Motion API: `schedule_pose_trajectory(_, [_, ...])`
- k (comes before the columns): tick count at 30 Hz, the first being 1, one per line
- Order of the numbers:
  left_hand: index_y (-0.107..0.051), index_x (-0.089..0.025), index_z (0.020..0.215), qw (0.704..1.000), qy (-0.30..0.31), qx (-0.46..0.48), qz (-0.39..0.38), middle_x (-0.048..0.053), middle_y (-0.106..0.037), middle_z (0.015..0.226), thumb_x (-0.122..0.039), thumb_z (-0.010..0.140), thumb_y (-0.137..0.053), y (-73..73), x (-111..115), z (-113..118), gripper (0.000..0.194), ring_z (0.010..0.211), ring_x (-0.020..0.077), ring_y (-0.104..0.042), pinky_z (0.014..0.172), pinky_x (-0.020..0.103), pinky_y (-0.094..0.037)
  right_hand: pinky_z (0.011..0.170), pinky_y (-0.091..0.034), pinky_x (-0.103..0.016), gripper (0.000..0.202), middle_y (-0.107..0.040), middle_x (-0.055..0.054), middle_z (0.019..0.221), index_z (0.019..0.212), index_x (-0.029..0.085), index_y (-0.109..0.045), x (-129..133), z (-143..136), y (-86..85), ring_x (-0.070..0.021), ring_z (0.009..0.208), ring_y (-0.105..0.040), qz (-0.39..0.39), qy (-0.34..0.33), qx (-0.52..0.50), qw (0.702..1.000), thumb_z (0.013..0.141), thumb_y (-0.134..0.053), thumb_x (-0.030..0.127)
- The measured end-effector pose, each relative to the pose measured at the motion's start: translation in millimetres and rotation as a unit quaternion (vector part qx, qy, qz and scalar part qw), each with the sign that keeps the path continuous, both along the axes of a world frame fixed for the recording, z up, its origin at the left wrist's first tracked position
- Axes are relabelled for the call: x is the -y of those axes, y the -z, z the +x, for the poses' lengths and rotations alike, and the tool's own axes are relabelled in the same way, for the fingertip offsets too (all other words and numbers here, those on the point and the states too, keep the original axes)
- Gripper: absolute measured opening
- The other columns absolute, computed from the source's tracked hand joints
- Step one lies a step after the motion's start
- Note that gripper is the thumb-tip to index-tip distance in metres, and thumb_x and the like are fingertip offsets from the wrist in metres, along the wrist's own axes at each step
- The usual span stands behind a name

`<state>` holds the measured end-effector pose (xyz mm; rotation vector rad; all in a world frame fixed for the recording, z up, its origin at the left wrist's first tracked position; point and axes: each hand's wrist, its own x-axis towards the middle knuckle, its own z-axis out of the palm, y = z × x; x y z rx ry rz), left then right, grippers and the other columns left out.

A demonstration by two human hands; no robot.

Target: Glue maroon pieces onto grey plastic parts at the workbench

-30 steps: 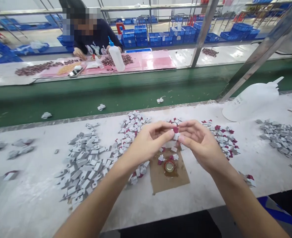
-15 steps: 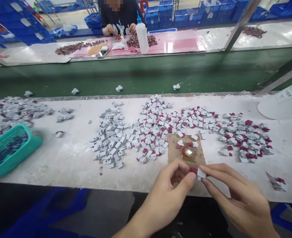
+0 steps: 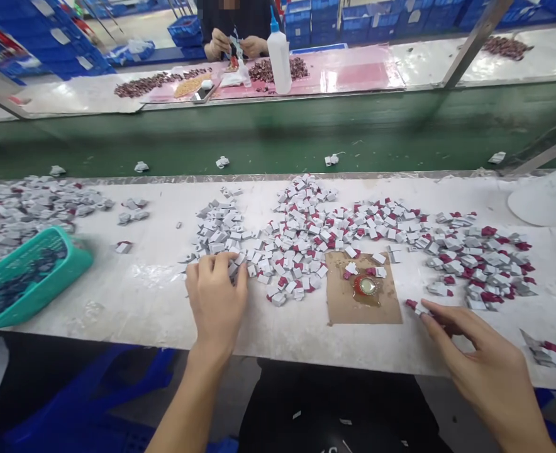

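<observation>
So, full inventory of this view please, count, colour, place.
Plain pile: many, grey, by left hand
Mixed piles: many, grey-white and maroon, centre, right, far left
Basket: one, teal, left, dark pieces inside
Cardboard: one, brown, right of centre
Cap: one, metallic and red, on cardboard
Held piece: one, white and maroon, right fingers
White container: one, right edge, cut off
Green strip: one, mid-view, small pale clumps on it
Squeeze bottle: one, white, blue tip, far table
Phone: one, far table
Crates: several, blue, background
Co-worker: one, dark top, far side
Left hand: one, bare, at plain pile
Right hand: one, bare, right
</observation>
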<state>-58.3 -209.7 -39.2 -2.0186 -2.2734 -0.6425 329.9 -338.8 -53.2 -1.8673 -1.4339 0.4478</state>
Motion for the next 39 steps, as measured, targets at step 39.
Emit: schedule_pose_trajectory(39, [-0.078, -0.034, 0.117, 0.877, 0.244, 0.361, -0.204, 0.005, -0.08, 0.109, -0.031, 0.108, -0.071, -7.5, 54.8, 90.3, 0.011, 0.092, 0.026, -0.079, 0.086, 0.044, -0.07, 0.082, -0.073, -0.042, 0.019, -0.09, -0.005, 0.109, 0.12, 0.034, -0.091, -52.5, -48.3, -33.7, -0.0273, 0.096, -0.086, 0.027, -0.091, -0.14, 0.986, 0.109, -0.078, 0.025])
